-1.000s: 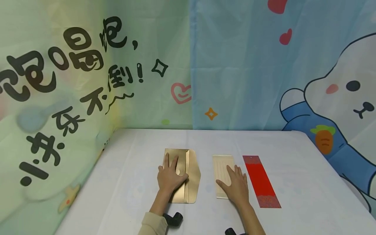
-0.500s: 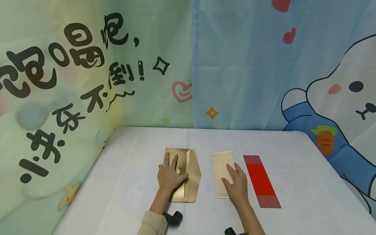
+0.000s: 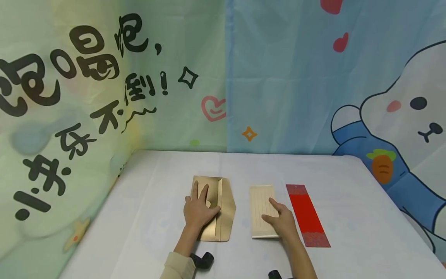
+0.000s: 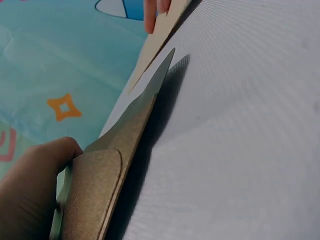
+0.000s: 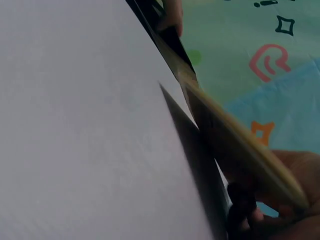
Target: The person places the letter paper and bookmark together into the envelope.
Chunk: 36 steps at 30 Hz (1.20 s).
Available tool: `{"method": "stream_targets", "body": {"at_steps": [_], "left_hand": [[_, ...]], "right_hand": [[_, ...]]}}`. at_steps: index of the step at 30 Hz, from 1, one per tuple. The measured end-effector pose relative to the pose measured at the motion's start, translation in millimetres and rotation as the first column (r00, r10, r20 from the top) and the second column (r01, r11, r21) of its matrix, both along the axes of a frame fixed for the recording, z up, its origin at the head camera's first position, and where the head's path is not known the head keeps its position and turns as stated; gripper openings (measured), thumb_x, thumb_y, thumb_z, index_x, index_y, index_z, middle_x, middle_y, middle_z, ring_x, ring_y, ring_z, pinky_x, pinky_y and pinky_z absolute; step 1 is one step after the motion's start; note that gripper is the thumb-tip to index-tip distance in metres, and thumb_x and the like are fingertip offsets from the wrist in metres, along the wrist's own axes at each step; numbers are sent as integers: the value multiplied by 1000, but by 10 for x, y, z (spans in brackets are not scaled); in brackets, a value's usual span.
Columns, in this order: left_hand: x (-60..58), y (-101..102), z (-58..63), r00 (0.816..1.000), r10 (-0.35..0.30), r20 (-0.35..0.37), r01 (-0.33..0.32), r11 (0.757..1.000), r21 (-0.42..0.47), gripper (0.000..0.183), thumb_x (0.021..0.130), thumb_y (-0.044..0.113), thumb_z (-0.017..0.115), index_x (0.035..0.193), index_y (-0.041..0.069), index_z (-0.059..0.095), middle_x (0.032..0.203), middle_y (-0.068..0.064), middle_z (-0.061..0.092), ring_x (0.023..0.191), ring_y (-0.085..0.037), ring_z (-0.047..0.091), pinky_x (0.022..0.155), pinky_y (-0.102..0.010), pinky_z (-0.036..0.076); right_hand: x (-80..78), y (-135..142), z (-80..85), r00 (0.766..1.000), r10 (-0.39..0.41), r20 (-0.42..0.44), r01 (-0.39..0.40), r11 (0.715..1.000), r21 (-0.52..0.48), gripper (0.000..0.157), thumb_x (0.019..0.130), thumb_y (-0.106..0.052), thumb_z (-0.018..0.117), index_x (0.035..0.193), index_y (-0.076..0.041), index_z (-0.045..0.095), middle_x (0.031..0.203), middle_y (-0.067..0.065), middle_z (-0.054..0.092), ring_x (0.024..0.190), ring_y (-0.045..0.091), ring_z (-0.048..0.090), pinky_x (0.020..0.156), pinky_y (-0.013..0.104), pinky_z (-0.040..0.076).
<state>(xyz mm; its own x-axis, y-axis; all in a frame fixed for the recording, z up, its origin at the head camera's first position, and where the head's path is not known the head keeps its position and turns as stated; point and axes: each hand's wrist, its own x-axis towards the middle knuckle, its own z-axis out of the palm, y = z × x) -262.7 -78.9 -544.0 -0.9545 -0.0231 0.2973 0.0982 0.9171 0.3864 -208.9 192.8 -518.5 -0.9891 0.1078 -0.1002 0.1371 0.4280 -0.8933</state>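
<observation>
My left hand rests on a gold envelope, fingers spread over its left part. The envelope's pointed flap lies folded out to the right. In the left wrist view, the left thumb bends at the edge of the envelope's mouth. Cream letter paper with ruled lines, apparently folded or stacked, is in my right hand, thumb on top. From the right wrist view, the paper is tilted and raised off the table, with the right hand's other fingers partly hidden under it.
A red strip with patterned ends lies to the right of the letter paper. A white cloth covers the table. Printed curtains stand behind and at the left. Black wrist devices sit at both wrists.
My right hand has gone from lying over the letter paper to gripping its right side, and the paper has lifted and shifted slightly. The left hand stays on the envelope.
</observation>
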Motion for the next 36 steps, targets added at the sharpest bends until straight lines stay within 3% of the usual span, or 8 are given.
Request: {"method": "stream_targets", "body": {"at_steps": [5, 10, 11, 14, 17, 23, 30, 36], "left_hand": [[10, -10, 1, 1000, 0, -1, 0, 1000, -2, 84, 62, 57, 62, 138, 26, 44, 150, -9, 24, 67, -24, 37, 44, -27, 28], [-1, -14, 10, 1000, 1, -6, -1, 1000, 10, 84, 62, 56, 62, 138, 25, 45, 150, -9, 24, 69, -25, 38, 45, -28, 29], [-4, -15, 11, 1000, 2, -6, -2, 1000, 9, 84, 62, 56, 62, 138, 25, 45, 150, -9, 24, 69, -25, 38, 45, -28, 29], [-12, -18, 10, 1000, 5, -4, -5, 1000, 2, 84, 62, 56, 62, 138, 26, 44, 150, -9, 24, 68, -25, 38, 44, -27, 29], [-14, -19, 13, 1000, 3, 0, -3, 1000, -1, 84, 62, 57, 62, 138, 26, 45, 149, -9, 25, 69, -25, 38, 44, -28, 29], [-8, -20, 17, 1000, -4, 8, 4, 1000, -14, 85, 62, 58, 61, 138, 25, 44, 149, -9, 24, 69, -25, 39, 44, -27, 29], [-9, -27, 28, 1000, -4, -29, 4, 1000, 0, 84, 61, 57, 62, 136, 23, 48, 148, -12, 28, 66, -25, 39, 43, -28, 28], [-24, -30, 1, 1000, -8, -30, 8, 1000, -12, 84, 61, 58, 61, 136, 23, 48, 147, -12, 29, 68, -25, 41, 43, -27, 29]], "right_hand": [[24, 34, 72, 994, 89, 65, -88, 996, -9, 84, 74, -10, 73, 143, 1, 26, 146, 28, 21, 132, 43, 21, 101, 54, 26], [10, 25, 93, 987, 129, 91, -132, 991, 31, 87, 71, -9, 73, 142, 1, 25, 145, 29, 21, 132, 43, 20, 101, 58, 21], [9, 25, 92, 986, 138, 97, -141, 990, 22, 88, 70, -9, 73, 143, 1, 24, 145, 29, 22, 130, 43, 26, 100, 59, 23], [11, 27, 83, 980, 172, 98, -169, 985, -38, 89, 70, -8, 73, 144, -1, 23, 140, 30, 31, 116, 38, 48, 96, 56, 30], [10, 27, 67, 978, 194, 74, -184, 976, -116, 92, 72, -6, 73, 146, -5, 19, 137, 32, 34, 93, 29, 63, 88, 46, 42], [-25, -77, 65, 981, 194, -1, -187, 943, -274, 95, 76, 3, 67, 149, -17, 10, 120, 34, 50, 84, 27, 65, 77, 34, 49], [-206, -395, -4, 963, 255, -86, -269, 904, -333, 98, 75, 9, 64, 150, -21, 8, 147, 21, 12, 84, 26, 63, 69, 30, 50], [-283, -582, -91, 953, 281, -116, -303, 887, -349, 99, 73, 10, 63, 150, -19, 6, 151, 15, 3, 87, 28, 63, 68, 31, 50]]}}
